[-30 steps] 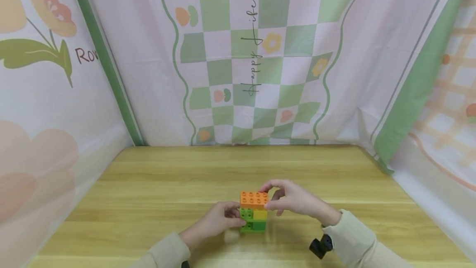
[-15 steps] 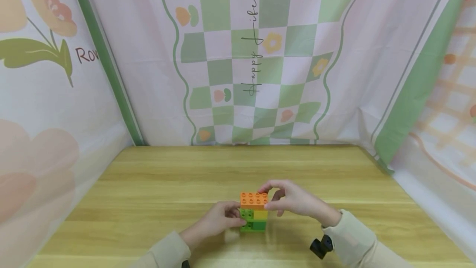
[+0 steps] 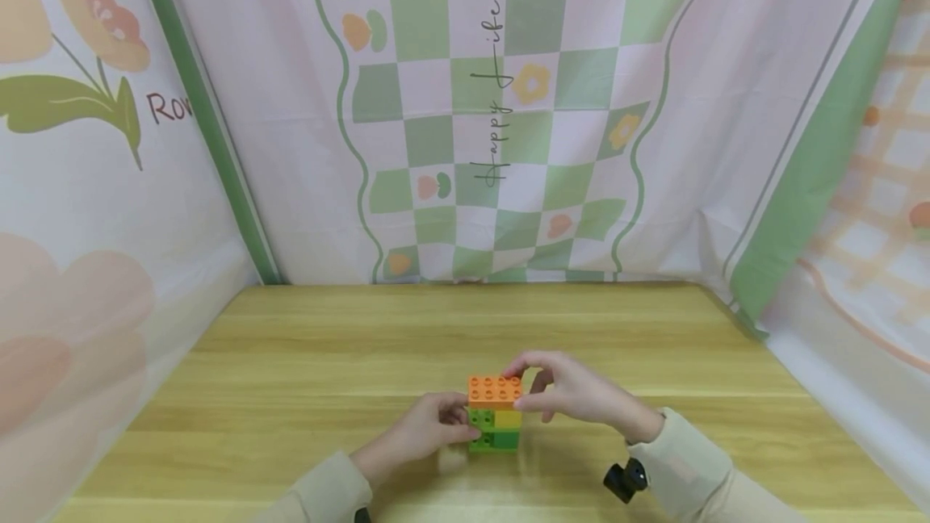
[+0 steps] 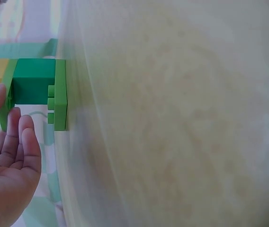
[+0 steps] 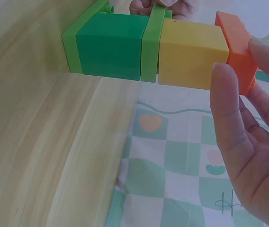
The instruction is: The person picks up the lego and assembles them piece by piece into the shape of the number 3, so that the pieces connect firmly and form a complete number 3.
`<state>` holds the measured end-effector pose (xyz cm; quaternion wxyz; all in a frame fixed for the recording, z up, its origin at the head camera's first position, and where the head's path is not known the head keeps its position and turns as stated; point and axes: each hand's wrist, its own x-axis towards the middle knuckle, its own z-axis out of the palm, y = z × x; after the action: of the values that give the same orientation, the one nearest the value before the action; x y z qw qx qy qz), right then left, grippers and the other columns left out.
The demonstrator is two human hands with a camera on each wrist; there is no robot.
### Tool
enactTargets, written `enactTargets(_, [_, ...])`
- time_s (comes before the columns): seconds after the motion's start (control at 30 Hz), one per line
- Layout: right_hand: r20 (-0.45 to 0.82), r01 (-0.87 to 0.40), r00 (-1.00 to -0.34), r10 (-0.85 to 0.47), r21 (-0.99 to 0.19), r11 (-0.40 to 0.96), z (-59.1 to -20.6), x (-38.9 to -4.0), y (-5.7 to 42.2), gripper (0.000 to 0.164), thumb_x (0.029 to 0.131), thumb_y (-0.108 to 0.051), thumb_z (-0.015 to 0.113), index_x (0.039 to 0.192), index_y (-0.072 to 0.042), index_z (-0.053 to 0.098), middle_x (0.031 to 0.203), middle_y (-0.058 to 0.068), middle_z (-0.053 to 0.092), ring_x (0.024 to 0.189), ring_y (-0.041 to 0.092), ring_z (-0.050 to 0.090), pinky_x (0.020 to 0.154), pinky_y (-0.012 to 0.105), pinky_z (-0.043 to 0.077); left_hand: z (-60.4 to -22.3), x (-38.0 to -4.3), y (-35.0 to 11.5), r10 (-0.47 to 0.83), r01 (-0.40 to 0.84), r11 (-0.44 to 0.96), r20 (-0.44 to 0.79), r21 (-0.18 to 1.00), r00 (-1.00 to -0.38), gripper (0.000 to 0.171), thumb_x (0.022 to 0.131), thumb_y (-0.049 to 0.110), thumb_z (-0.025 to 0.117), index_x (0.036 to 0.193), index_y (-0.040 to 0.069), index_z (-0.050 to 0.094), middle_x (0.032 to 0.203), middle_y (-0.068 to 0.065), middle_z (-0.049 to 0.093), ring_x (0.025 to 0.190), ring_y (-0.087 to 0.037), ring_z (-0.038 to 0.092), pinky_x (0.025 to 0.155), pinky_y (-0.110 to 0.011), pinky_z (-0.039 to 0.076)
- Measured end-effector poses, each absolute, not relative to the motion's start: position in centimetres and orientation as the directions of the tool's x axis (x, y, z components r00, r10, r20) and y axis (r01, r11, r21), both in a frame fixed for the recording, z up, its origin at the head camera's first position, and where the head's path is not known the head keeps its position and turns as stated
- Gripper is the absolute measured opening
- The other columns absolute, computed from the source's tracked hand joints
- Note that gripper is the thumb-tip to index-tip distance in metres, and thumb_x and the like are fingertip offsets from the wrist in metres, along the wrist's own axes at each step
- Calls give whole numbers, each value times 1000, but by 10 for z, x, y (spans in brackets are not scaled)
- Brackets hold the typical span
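A small stack of toy building blocks stands upright on the table. At its base lies a thin light green plate (image 5: 72, 54), with a dark green block (image 5: 111, 45) on it. Above comes a second light green plate (image 5: 150, 52), then a yellow block (image 5: 191, 54), and an orange plate (image 3: 496, 391) on top. The left hand (image 3: 429, 430) pinches the upper light green plate at its left end, thumb in front. At the other side, the right hand (image 3: 570, 390) holds the orange plate's right end between thumb and fingers. The orange plate looks flush against the yellow block.
The wooden table (image 3: 327, 345) spreads around the stack. A patterned curtain (image 3: 479, 127) hangs behind its far edge, and more printed cloth (image 3: 94, 208) closes the left side. A black device (image 3: 625, 480) sits at the right wrist.
The orange plate sits very slightly lower on the stack than a second ago. Both hands keep the same grips and have hardly moved.
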<state>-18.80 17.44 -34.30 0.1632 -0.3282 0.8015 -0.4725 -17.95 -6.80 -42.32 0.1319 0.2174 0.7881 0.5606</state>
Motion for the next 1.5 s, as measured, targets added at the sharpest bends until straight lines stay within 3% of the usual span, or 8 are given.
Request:
enactTargets(0.3, [59, -383, -728, -683, -861, 334, -344, -188, 174, 29, 86, -14, 66, 112, -5, 59, 109, 12, 50, 69, 23, 59, 51, 45, 51, -423, -179, -68, 492, 202, 284, 38, 937, -870, 37, 79, 12, 71, 113, 0, 61, 82, 0, 59, 74, -14, 55, 66, -23, 48])
enactTargets(0.57, [49, -363, -735, -676, -871, 331, -346, -187, 173, 28, 86, -15, 66, 112, -7, 59, 108, 11, 50, 69, 29, 59, 53, 48, 51, -422, -178, -68, 497, 209, 267, 51, 941, -866, 38, 79, 10, 71, 114, 0, 60, 81, 0, 59, 73, -14, 55, 67, -24, 47])
enactTargets(0.97, [115, -482, -712, -693, -798, 363, -343, -184, 171, 22, 86, -14, 65, 108, -11, 59, 104, 8, 51, 65, 22, 58, 51, 42, 52, -421, -179, -70, 502, 188, 273, 27, 943, -865, 37, 80, 12, 71, 114, 1, 61, 81, -1, 59, 74, -15, 55, 66, -26, 47])
enactTargets(1.2, [111, -475, -718, -687, -800, 368, -343, -183, 171, 25, 86, -15, 66, 110, -11, 59, 105, 8, 52, 65, 28, 58, 51, 44, 51, -422, -178, -70, 499, 197, 278, 34, 940, -866, 36, 80, 11, 71, 114, 3, 61, 81, 0, 59, 74, -15, 55, 66, -25, 47])
enactTargets(1.5, [112, -486, -716, -689, -788, 377, -343, -184, 172, 30, 86, -17, 65, 114, -9, 58, 109, 9, 53, 67, 17, 58, 51, 42, 52, -422, -179, -70, 501, 218, 289, 46, 932, -864, 35, 80, 12, 71, 113, 4, 62, 80, 1, 59, 73, -13, 55, 66, -25, 47])
